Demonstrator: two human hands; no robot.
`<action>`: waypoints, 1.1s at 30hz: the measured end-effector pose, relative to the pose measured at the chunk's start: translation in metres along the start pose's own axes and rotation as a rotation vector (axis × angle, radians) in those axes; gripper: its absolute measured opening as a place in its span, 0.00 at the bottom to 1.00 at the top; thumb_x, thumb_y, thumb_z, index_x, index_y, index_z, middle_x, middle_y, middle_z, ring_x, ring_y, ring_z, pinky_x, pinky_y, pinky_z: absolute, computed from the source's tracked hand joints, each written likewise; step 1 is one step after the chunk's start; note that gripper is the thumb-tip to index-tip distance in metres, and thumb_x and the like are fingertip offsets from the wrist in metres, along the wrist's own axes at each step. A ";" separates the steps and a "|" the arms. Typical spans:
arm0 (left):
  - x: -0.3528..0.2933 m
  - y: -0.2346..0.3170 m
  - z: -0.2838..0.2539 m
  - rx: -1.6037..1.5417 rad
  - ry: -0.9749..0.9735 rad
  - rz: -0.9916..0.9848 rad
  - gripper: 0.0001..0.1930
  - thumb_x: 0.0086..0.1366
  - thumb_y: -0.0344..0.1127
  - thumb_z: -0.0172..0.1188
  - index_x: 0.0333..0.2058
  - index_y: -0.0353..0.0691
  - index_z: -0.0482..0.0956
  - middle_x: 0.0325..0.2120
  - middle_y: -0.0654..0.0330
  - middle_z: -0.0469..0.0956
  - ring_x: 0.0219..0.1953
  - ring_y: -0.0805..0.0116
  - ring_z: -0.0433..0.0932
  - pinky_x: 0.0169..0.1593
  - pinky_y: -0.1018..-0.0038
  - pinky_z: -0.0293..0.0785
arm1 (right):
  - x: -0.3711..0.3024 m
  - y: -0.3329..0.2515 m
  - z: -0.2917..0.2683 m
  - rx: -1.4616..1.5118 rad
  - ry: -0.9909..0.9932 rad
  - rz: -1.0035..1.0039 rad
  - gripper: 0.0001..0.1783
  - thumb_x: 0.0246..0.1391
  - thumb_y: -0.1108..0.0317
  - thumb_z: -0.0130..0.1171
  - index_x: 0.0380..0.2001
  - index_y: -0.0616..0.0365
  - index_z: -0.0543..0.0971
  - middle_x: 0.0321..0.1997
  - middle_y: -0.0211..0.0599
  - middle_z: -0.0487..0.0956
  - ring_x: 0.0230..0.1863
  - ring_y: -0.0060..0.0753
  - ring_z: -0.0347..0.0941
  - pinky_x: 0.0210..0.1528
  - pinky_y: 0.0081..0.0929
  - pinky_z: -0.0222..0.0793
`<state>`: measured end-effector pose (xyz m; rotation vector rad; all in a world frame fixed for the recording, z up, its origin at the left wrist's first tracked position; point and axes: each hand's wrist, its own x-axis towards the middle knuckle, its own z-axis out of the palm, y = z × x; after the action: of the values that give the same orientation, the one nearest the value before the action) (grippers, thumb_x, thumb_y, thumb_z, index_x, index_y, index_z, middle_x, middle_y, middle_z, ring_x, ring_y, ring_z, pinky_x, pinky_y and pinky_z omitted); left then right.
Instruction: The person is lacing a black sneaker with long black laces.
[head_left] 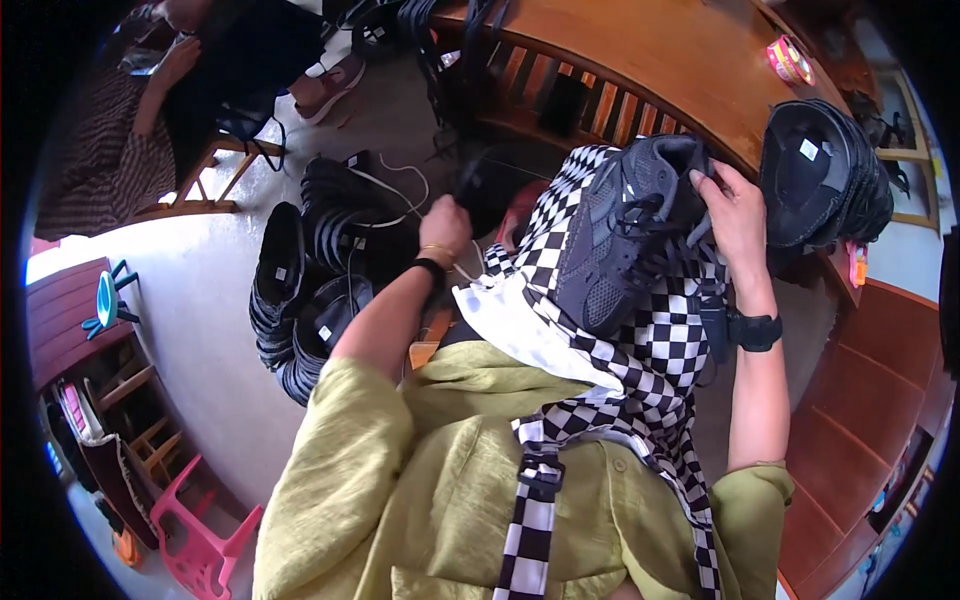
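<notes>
We are pinching collar of dark laced sneaker [612,235] between right hand's [738,212] thumb and fingers. Sneaker is resting over checkered apron [676,345] on our lap, toe pointing toward us. Left hand [447,226] we are curling beyond apron's left edge; cannot tell what it is holding. Nested dark shoe uppers [272,285] are standing at left, wooden table [655,55] ahead.

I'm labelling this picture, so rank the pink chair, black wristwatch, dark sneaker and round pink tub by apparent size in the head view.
1. Dark sneaker
2. Pink chair
3. Round pink tub and black wristwatch: too alike to rank
</notes>
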<state>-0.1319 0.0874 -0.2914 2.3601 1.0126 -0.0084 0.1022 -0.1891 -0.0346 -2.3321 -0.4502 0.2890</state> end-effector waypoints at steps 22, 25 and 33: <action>-0.132 0.227 -0.167 0.317 0.327 1.441 0.15 0.54 0.40 0.57 0.37 0.38 0.84 0.41 0.59 0.71 0.44 0.62 0.70 0.42 0.69 0.65 | -0.008 -0.024 -0.050 0.409 0.206 0.086 0.29 0.69 0.47 0.49 0.57 0.63 0.76 0.52 0.45 0.80 0.52 0.35 0.78 0.55 0.30 0.70; -0.134 0.224 -0.160 0.342 0.318 1.488 0.17 0.54 0.42 0.57 0.37 0.37 0.83 0.40 0.59 0.71 0.44 0.64 0.69 0.42 0.69 0.64 | -0.004 -0.030 -0.043 0.381 0.095 0.003 0.31 0.65 0.49 0.58 0.60 0.63 0.73 0.53 0.45 0.80 0.52 0.32 0.76 0.54 0.27 0.69; -0.102 0.231 -0.188 -0.444 0.203 1.092 0.21 0.51 0.39 0.72 0.40 0.35 0.77 0.36 0.51 0.72 0.39 0.49 0.72 0.44 0.59 0.71 | 0.014 -0.028 -0.020 0.499 -0.113 -0.023 0.22 0.60 0.64 0.55 0.53 0.68 0.76 0.44 0.35 0.81 0.42 0.23 0.75 0.47 0.23 0.71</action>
<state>-0.0899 -0.0142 0.0038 2.2033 -0.2874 0.7797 0.1157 -0.1774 -0.0017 -1.8289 -0.4044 0.4663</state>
